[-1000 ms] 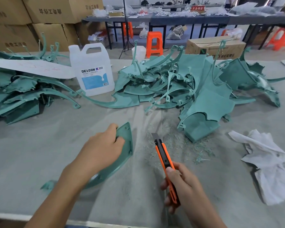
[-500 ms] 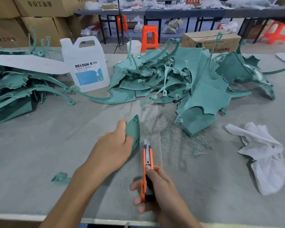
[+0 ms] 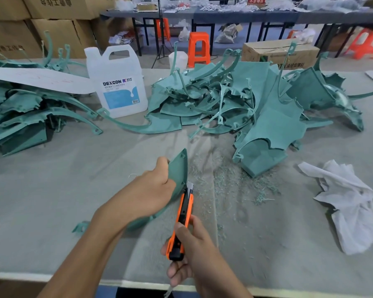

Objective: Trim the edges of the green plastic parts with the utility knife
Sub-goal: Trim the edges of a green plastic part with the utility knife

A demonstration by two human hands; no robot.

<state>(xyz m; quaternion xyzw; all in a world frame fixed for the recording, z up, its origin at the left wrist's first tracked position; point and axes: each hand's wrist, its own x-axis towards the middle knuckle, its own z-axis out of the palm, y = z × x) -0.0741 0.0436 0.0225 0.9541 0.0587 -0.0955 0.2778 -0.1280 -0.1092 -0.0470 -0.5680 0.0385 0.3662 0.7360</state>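
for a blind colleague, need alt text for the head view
A left hand holds a green part on edge on the table while the right hand holds a knife, blade at its rim. Heaps of such parts, a jug and a rag lie beyond.

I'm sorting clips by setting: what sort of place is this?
Probably a small factory or workshop finishing bench: heaps of green plastic parts, stacked cardboard cartons behind, and trimmed shavings scattered on the table.

White DEXCON jug (image 3: 119,82) and crumpled cloth (image 3: 351,203) sit well apart.
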